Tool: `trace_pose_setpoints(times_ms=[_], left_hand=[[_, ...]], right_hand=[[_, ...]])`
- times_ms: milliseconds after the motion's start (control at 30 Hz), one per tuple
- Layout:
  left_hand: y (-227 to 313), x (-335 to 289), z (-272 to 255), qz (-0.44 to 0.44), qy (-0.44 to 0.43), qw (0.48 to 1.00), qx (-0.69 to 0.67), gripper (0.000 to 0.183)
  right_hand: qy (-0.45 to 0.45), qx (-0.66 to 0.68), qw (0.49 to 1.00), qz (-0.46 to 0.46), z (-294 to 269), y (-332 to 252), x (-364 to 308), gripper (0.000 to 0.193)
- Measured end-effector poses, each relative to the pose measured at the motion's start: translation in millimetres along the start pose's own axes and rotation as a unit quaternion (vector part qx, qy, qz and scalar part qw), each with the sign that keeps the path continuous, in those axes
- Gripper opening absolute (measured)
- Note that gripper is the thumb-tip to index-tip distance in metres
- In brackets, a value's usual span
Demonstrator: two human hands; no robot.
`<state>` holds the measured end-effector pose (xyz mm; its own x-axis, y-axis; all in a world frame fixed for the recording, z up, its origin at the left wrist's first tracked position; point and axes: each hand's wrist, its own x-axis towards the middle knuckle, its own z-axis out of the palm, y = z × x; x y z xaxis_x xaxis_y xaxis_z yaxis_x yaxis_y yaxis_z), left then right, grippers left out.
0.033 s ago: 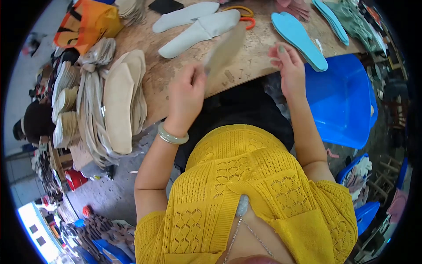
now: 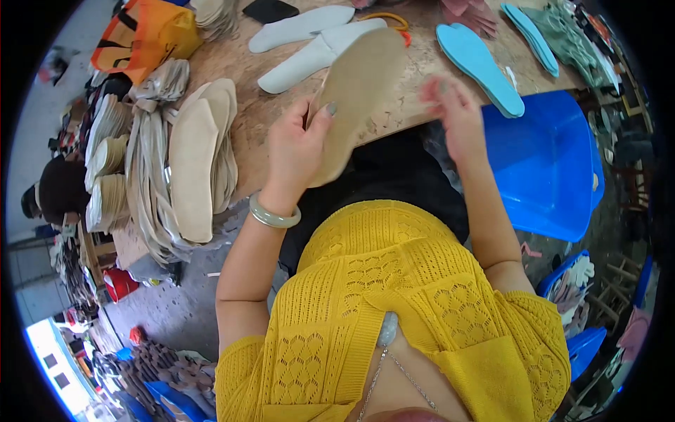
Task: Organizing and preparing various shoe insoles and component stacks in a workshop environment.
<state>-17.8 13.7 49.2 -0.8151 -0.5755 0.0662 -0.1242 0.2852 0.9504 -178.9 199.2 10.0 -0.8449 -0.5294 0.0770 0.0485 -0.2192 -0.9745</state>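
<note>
A tan insole point(image 2: 365, 84) is pinched at its edge between thumb and fingers of my left hand point(image 2: 292, 144). It slants up over the table's near edge, its broad face showing. My right hand point(image 2: 460, 119) is to its right, apart from it, with loosely bent fingers somewhat smeared by motion; nothing shows in them. Just beyond that hand, light-blue insoles point(image 2: 481, 67) lie stacked at the table edge. Two whitish insoles point(image 2: 299, 68) rest behind the tan one, partly covered by it. Orange-handled scissors point(image 2: 406, 36) show only in part past its tip.
Tan insoles point(image 2: 191, 169) are piled on the left of the wooden table point(image 2: 256, 133), beside bundled pale strips point(image 2: 146, 176). An orange bag point(image 2: 144, 39) stands at the far left. A blue bin point(image 2: 538, 169) sits below the table's right edge. More blue insoles point(image 2: 532, 39) lie far right.
The tan insole has turned from nearly edge-on to broad face and now reaches lower, past my left hand. My right hand has moved slightly left and its fingers are more blurred.
</note>
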Motion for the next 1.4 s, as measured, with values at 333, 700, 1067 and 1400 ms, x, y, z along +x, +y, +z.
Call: trace_pose_setpoints(times_ms=[333,700,1067,1400], left_hand=[[13.2,2.4,4.7,-0.103,-0.091,0.975,-0.176,0.030],[47.4,-15.6,29.9,-0.190,-0.122,0.810,-0.541,0.045],[26.9,12.1,-3.8,-0.145,-0.241,0.896,-0.343,0.045],[17.5,3.3,10.4,0.058,-0.089,0.992,0.066,0.028]], right_hand=[[-0.168,-0.006,0.980,0.110,59.6,-15.3,-20.3,0.033],[-0.157,0.336,0.914,0.167,68.7,-39.7,-32.7,0.056],[-0.099,0.217,0.968,0.083,53.7,-33.6,-3.6,0.037],[-0.161,0.031,0.987,-0.003,52.9,-15.2,-16.8,0.030]])
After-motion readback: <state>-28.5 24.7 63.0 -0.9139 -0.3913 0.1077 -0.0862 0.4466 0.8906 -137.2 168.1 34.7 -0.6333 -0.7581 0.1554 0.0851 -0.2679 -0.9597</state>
